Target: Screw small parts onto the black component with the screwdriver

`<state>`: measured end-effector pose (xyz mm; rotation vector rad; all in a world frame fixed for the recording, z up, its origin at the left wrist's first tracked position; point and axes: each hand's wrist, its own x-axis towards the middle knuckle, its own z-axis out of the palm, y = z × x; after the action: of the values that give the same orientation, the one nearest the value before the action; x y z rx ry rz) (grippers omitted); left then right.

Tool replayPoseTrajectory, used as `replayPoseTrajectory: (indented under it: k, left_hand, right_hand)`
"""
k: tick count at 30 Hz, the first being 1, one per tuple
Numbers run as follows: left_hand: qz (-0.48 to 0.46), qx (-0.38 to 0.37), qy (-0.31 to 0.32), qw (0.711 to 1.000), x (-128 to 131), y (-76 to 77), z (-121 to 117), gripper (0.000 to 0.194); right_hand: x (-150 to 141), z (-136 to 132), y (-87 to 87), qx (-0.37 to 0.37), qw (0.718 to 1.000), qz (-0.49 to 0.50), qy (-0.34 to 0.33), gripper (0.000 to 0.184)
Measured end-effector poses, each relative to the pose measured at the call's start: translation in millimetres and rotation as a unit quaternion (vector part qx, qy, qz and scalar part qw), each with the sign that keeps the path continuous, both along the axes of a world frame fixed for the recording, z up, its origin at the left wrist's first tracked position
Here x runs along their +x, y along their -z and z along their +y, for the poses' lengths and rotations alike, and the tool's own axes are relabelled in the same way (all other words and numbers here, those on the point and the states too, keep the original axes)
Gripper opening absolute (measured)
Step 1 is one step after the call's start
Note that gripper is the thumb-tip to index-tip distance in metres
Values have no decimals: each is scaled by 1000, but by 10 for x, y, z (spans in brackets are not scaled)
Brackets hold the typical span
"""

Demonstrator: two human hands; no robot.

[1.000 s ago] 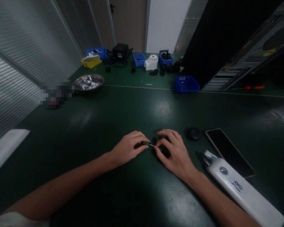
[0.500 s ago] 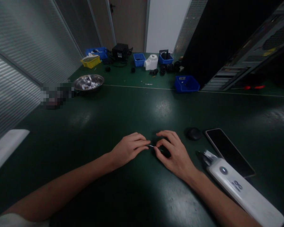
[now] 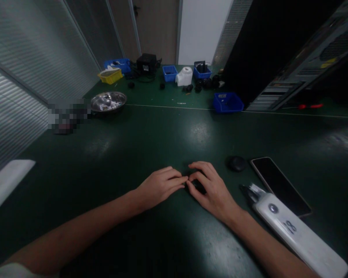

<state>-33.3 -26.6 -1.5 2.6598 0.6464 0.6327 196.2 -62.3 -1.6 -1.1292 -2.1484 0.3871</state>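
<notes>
My left hand is closed in a pinch, its fingertips pressed against those of my right hand just above the green table. Thumb and index finger of my right hand are pinched together, the other fingers curved loosely. A thin pale rod lies between the two pinches, now almost wholly covered by the fingertips. To the right of my right hand sit a round black piece, a phone with a dark screen, and a long white device with handwritten marks and a dark tip.
At far left lies another white casing. A metal bowl holds small pale pieces. Toward the back stand a blue bin, a yellow basket, a black box and a white vented part. A dark rack rises at right.
My hands have come together, the left moving slightly right. The thin pale rod that showed between the fingertips is now hidden by them.
</notes>
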Motion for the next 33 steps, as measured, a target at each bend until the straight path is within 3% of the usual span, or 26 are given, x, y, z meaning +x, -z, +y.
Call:
replayPoseTrajectory:
  k: [8, 14, 21, 33]
  left_hand:
    - [56, -53, -38, 996, 32, -41, 15, 46]
    - [38, -81, -49, 995, 47, -48, 15, 53]
    - [-12, -112, -48, 993, 20, -58, 26, 20]
    - [23, -95, -25, 995, 91, -74, 37, 22]
  right_hand:
    - [32, 41, 32, 14, 998, 7, 65, 2]
    - [43, 33, 47, -1, 992, -70, 107, 5]
    - [55, 26, 45, -2, 983, -84, 162, 6]
    - [51, 16, 51, -16, 981, -75, 176, 8]
